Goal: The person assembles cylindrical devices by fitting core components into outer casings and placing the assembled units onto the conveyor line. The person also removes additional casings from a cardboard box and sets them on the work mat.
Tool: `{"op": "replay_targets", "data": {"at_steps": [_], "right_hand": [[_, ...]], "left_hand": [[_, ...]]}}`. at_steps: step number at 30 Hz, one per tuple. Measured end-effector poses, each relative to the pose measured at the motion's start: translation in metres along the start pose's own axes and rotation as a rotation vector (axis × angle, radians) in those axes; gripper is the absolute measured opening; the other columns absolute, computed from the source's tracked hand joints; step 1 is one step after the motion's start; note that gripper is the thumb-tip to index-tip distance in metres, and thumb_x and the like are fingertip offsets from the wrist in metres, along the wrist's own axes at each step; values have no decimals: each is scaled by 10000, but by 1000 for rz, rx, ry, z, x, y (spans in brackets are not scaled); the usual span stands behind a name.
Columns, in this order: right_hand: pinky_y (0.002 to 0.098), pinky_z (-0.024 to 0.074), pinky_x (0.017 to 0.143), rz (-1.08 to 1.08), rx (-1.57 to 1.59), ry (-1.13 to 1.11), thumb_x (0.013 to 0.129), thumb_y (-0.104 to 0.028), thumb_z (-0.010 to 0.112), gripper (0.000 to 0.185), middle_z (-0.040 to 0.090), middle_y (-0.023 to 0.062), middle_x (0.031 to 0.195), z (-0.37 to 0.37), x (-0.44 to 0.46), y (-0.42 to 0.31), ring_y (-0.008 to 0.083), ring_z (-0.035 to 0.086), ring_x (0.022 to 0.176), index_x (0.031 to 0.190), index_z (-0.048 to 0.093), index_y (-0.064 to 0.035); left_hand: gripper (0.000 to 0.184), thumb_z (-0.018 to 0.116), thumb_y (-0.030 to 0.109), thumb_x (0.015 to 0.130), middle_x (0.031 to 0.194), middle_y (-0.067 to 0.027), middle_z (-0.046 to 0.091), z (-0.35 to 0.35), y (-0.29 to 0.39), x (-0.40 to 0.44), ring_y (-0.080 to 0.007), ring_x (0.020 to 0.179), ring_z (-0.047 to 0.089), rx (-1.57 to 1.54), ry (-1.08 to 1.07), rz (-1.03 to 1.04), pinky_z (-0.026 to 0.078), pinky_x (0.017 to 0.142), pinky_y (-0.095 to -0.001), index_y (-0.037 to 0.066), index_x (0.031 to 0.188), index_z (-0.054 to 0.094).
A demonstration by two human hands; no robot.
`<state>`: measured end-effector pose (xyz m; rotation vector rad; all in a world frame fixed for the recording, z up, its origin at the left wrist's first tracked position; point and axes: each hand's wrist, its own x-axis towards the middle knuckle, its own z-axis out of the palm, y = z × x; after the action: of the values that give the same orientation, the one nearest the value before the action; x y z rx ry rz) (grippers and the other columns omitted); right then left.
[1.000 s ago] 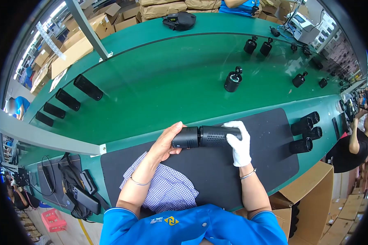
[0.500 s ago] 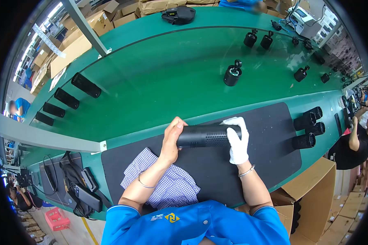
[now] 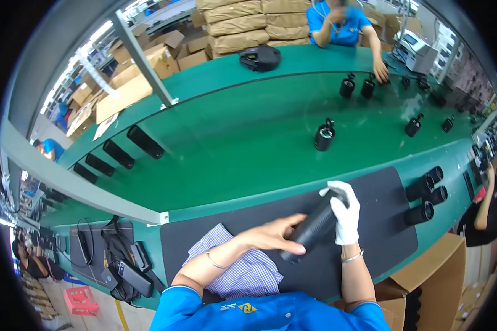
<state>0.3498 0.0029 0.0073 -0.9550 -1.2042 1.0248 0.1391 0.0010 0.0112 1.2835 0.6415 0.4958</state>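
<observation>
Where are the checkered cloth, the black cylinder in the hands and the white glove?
Checkered cloth (image 3: 240,275): head view, middle of its crumpled fabric.
Black cylinder (image 3: 316,225): head view, middle of its side, between the hands.
White glove (image 3: 347,223): head view, back of the glove.

Ahead of the blue shirt (image 3: 265,315), both forearms reach out. The left one slants inward, a bangle on its wrist; the bare left hand (image 3: 275,234) holds its thumb apart from the fingers. The right one, also bangled, runs nearly straight out; the white-gloved right hand (image 3: 345,212) curls its fingers, farther from the shirt than the left.
</observation>
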Motion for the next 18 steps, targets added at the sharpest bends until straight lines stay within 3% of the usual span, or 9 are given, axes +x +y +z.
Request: {"op": "replay_targets", "data": {"at_steps": [2, 5, 8, 9, 10, 12, 13, 16, 18], "right_hand": [[251, 439, 730, -31, 76, 4, 754, -51, 572, 557, 621, 141, 1005, 12, -6, -10, 166, 584, 820, 1300, 464, -53], [226, 448, 711, 36, 251, 28, 744, 6, 564, 645, 602, 142, 1063, 17, -8, -8, 150, 582, 806, 1360, 389, -69], [186, 452, 654, 147, 363, 75, 739, 61, 568, 770, 565, 145, 1149, 18, -7, -2, 122, 570, 775, 1437, 282, -91], [171, 446, 615, 178, 301, 80, 745, 59, 579, 797, 547, 146, 1177, 18, -7, 4, 111, 561, 759, 1454, 250, -98], [171, 446, 615, 177, 301, 91, 745, 59, 579, 797, 547, 146, 1177, 19, -8, 9, 111, 561, 759, 1454, 250, -98], [186, 446, 595, 178, 182, 38, 771, 17, 603, 758, 580, 136, 1105, 24, -10, 16, 118, 562, 749, 1443, 278, -108], [185, 443, 608, 168, 130, 8, 772, 25, 617, 747, 585, 126, 1089, 26, -12, 21, 108, 551, 736, 1434, 298, -109], [186, 435, 604, 152, -22, 13, 767, 22, 648, 703, 599, 83, 1022, 28, -17, 24, 85, 522, 695, 1398, 366, -105], [188, 432, 587, 159, -113, 21, 762, 12, 665, 669, 607, 50, 972, 27, -18, 26, 72, 504, 667, 1373, 413, -100]], "left_hand": [[668, 783, 210, 739, 1076, -93, 552, 3, -1, 5, -169, 975, 520, -96, -254, -48, 423, 809, -265, 4, 1270, 434], [677, 792, 113, 686, 1115, -103, 557, -21, -4, 8, -165, 983, 525, -278, -222, -33, 436, 804, -282, 17, 1263, 450], [495, 766, 1, 619, 970, -121, 670, -78, 35, 8, -207, 846, 643, -39, 274, 284, 503, 805, -317, 23, 1079, 587], [500, 758, -8, 616, 999, -117, 663, -108, 35, 10, -203, 861, 636, -15, 487, 298, 505, 804, -313, 23, 1084, 584], [593, 738, -41, 651, 979, -112, 624, -146, 29, 14, -212, 823, 621, 41, 685, 368, 503, 780, -323, 23, 1171, 460], [553, 730, -27, 678, 963, -124, 607, -221, 12, 16, -203, 784, 601, 247, 985, 493, 493, 742, -309, 14, 1148, 440], [560, 736, -25, 672, 948, -133, 599, -250, 8, 15, -218, 782, 591, 357, 1170, 443, 485, 741, -316, 7, 1142, 434], [601, 718, -24, 677, 1031, -162, 564, -317, -11, 3, -261, 858, 580, 616, 1291, 359, 474, 801, -350, 4, 1183, 394], [703, 712, -19, 681, 1119, -176, 520, -347, -35, 0, -268, 963, 551, 510, 1337, 348, 440, 876, -347, 3, 1269, 326]]}}
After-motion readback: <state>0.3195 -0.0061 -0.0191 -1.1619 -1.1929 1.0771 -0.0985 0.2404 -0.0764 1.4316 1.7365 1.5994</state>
